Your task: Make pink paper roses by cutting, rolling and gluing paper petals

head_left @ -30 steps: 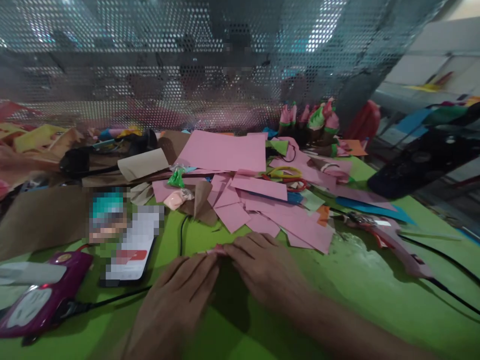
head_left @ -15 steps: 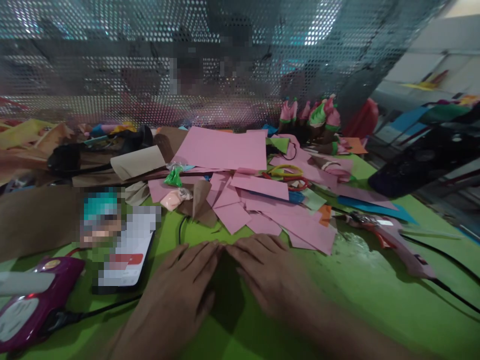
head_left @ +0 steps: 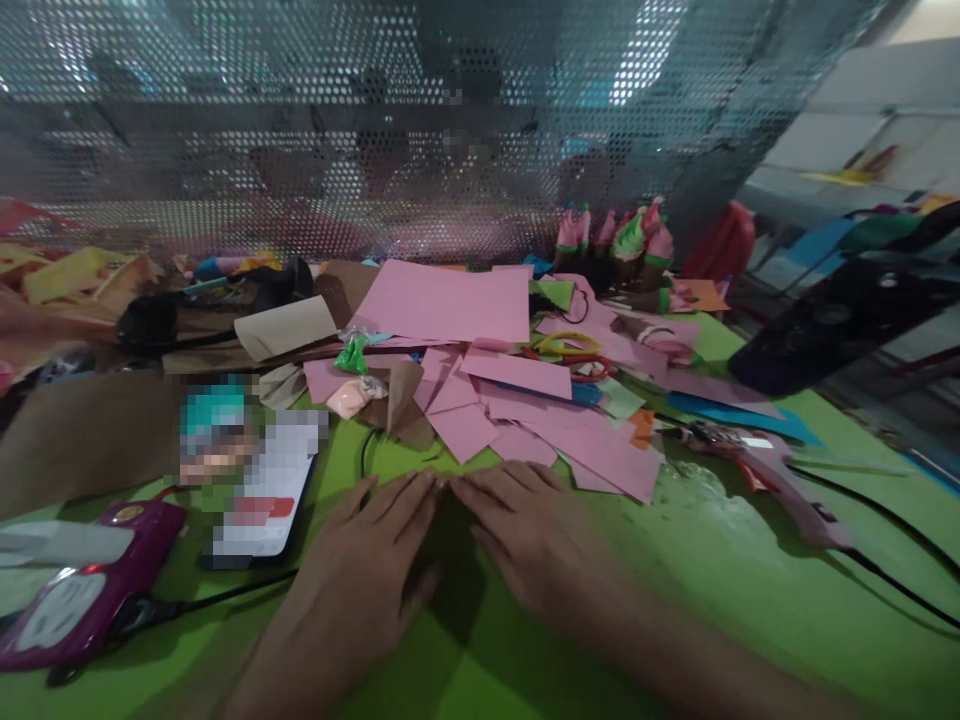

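Observation:
My left hand (head_left: 382, 550) lies palm down on the green table (head_left: 712, 630), fingers stretched out and pointing forward. Beside it, my right hand (head_left: 525, 535) rests flat the same way, and the fingertips of the two come together at the middle. No object shows in either hand. Just beyond the fingertips lie several overlapping pink paper pieces (head_left: 459, 425), with a large pink sheet (head_left: 450, 300) behind them. Left of my left hand is a smartphone (head_left: 281, 480), its screen partly blurred out.
A pink glue gun (head_left: 780, 490) with a black cord lies at right. At left sits a purple device (head_left: 127, 560) with a cable. Scissors (head_left: 574, 345) rest among the papers. Pink and green cone-shaped crafts (head_left: 649, 235) stand before a perforated metal panel (head_left: 337, 120).
The view has shifted slightly, so the things at left appear a little farther right. Both hands keep the same flat pose on the table.

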Available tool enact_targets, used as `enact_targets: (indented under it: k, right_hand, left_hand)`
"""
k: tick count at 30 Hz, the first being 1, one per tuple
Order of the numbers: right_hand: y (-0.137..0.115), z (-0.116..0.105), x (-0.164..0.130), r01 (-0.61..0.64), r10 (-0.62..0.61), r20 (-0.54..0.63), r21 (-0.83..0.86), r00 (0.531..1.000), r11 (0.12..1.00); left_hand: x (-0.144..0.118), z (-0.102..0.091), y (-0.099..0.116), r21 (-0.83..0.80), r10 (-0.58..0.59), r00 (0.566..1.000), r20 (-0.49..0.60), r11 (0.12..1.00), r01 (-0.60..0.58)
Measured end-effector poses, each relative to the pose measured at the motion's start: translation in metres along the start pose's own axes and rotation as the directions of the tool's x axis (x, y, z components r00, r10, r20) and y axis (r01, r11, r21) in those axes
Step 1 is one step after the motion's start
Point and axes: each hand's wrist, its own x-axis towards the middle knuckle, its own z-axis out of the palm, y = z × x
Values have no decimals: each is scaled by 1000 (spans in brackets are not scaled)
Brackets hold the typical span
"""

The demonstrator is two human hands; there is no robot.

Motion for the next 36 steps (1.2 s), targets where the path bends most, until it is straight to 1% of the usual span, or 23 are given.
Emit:
enact_targets:
  k: [3,7,10,13,15,17,19,22,24,27,30,33,36]
  right_hand:
    - [7,0,4,-24,24,0,38,1000,999]
    - [17,2,4,-40,53,-65,179,996,983]
    - [22,3,2,-57,79,-86,232,993,971]
    - [22,0,1,-63,84,-79,236,993,970]
    - [21,-3,1,-66,85,-77,232,993,971]
    - [21,-6,1,-73,87,-54,224,995,972]
    - [21,-9,0,-78,83,-16,212,996,974]
    - [22,-10,-1,-64,58,35,190,998,980]
    - [23,-10,-1,-51,43,51,175,998,983]
    - [22,-10,0,-44,33,71,160,997,986]
    - [22,-10,0,-34,22,77,162,997,986]
    - [23,-10,-1,-46,36,63,169,997,984]
    - [24,-11,-1,-52,43,52,187,998,981]
  left_hand:
    - [6,2,-4,6,-11,1000,18,1000,11]
    - [5,1,-7,-53,-3,1000,13,999,3]
    - [-2,-4,-8,-131,-9,998,-63,991,1]
    - [-8,-12,-10,-199,-70,983,-168,979,35]
    - [-9,-15,-12,-240,-126,971,-202,968,75]
    - [-8,-16,-15,-278,-173,962,-210,954,111]
    - [-5,-14,-16,-299,-196,965,-174,944,137]
    - [-2,-9,-14,-309,-157,986,-62,942,131]
    - [1,-6,-13,-324,-140,990,-2,937,132]
    - [6,-5,-11,-375,-140,990,30,916,141]
    - [11,-9,-11,-447,-125,991,46,885,132]
    - [16,-11,-12,-552,-172,983,69,814,181]
    - [20,-12,-12,-672,-265,953,146,681,292]
